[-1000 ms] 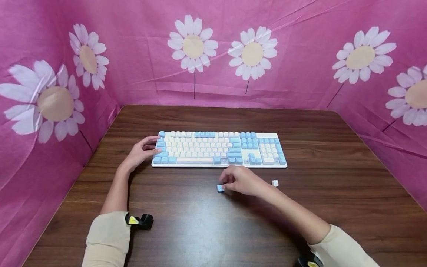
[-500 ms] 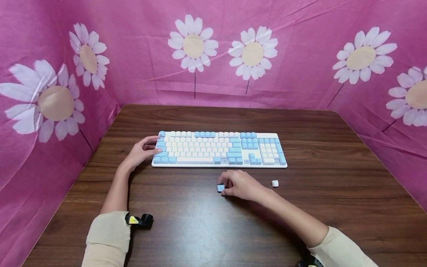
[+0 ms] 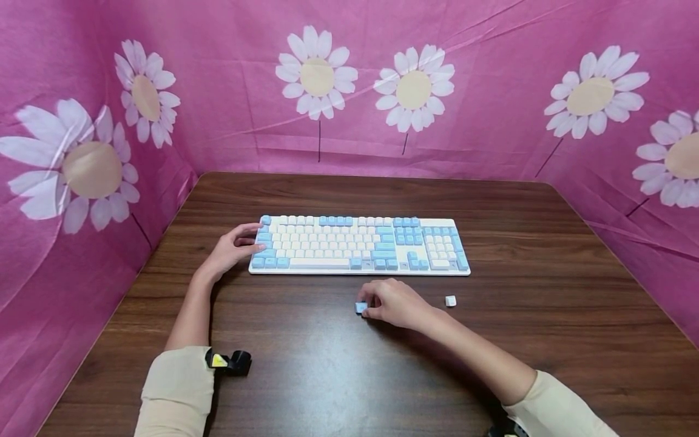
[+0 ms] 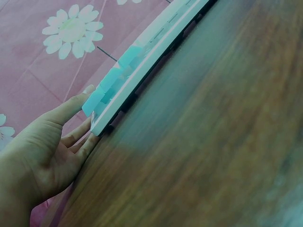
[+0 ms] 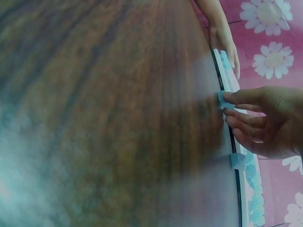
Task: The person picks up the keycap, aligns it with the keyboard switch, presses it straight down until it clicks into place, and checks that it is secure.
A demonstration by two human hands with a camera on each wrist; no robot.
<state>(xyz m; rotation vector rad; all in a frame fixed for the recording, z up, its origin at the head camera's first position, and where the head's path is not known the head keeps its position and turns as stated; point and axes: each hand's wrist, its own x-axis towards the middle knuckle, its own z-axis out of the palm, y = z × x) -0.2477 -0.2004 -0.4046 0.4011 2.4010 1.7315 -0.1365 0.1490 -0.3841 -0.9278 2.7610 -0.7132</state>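
At the left end of a white and blue keyboard (image 3: 319, 263), my left hand (image 3: 226, 252) holds its side. In the left wrist view the thumb lies on the blue end keys and the other fingers are against the edge near the table. In front of the keyboard, my right hand (image 3: 395, 303) pinches a small blue keycap (image 3: 360, 308) between thumb and fingertip, low over the wooden table; whether it touches the wood I cannot tell. A loose white keycap (image 3: 450, 301) lies to the right of that hand. Two spots in the keyboard's bottom row show no keycap.
The brown wooden table (image 3: 306, 370) extends around the keyboard on all sides. Pink cloth (image 3: 229, 121) printed with large daisies stands behind and beside it. A black strap device (image 3: 235, 362) is on the left sleeve.
My right hand has drawn back slightly from the keyboard, and more of the blue keycap shows between its fingers. My left hand and the keyboard have stayed put.
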